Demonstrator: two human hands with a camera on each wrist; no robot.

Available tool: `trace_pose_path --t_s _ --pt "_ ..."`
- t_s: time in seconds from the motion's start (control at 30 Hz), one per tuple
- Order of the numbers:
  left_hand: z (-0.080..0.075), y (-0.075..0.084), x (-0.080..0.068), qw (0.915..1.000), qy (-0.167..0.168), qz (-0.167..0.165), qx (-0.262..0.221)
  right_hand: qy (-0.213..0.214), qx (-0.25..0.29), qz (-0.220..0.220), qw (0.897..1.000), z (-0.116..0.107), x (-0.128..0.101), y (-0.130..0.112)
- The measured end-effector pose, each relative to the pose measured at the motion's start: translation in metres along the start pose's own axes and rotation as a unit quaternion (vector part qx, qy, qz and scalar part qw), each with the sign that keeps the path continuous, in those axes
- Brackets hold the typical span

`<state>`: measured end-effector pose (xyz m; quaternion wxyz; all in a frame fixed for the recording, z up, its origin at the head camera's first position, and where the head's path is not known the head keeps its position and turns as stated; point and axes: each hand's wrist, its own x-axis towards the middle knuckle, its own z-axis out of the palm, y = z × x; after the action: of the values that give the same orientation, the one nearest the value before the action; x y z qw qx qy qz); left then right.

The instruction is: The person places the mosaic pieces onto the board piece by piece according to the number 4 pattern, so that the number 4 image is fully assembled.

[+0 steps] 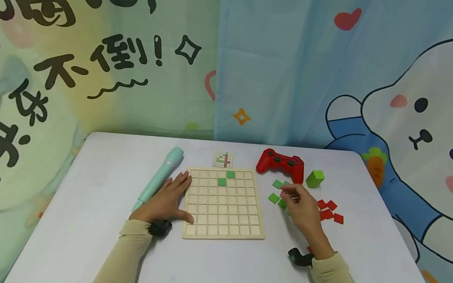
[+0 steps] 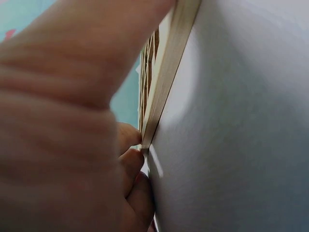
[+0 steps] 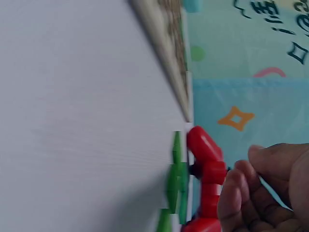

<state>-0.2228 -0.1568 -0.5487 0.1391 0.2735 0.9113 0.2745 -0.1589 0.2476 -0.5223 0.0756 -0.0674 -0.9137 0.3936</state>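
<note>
Right hand (image 1: 303, 210) bent over loose green tiles (image 1: 273, 198), thumb and fingertips close together, no tile visible between them, so whether it pinches one I cannot tell
Left hand (image 1: 166, 203) lies with fingers spread along the wooden board (image 1: 225, 209), thumb on its near-left corner; the tiles, just right of the board, look light, stiff and perhaps slick, best taken singly by opposite edges, while the board seems rigid and easily nudged, so steadied at its rim; the red controller (image 1: 282, 164) crowds their far side, red tiles (image 1: 327, 214) their right, with a green cube (image 1: 315, 179) beyond and a teal microphone (image 1: 160, 178) beside the left hand
</note>
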Motion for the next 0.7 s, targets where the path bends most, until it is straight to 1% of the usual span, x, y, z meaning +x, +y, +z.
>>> trace_pose_path --t_s 0.1,0.23,0.37,0.53,0.7 --pt "-0.002 0.000 -0.001 1.0000 0.002 0.001 -0.001 -0.027 -0.026 0.000 0.999 0.011 0.003 0.003" --pt "-0.003 0.002 -0.001 1.0000 -0.003 0.003 0.000 -0.065 -0.083 0.004 0.994 0.019 0.005 0.005" --pt "-0.001 0.002 0.000 1.0000 -0.003 0.001 0.004 -0.077 -0.122 0.001 0.990 0.022 0.006 0.006" --pt "-0.002 0.002 0.000 1.0000 -0.006 -0.005 0.001 -0.083 -0.145 0.001 0.986 0.025 0.006 0.007" --pt "-0.002 0.002 -0.001 0.9999 -0.004 -0.009 -0.005 -0.085 -0.139 -0.002 0.987 0.027 0.007 0.006"
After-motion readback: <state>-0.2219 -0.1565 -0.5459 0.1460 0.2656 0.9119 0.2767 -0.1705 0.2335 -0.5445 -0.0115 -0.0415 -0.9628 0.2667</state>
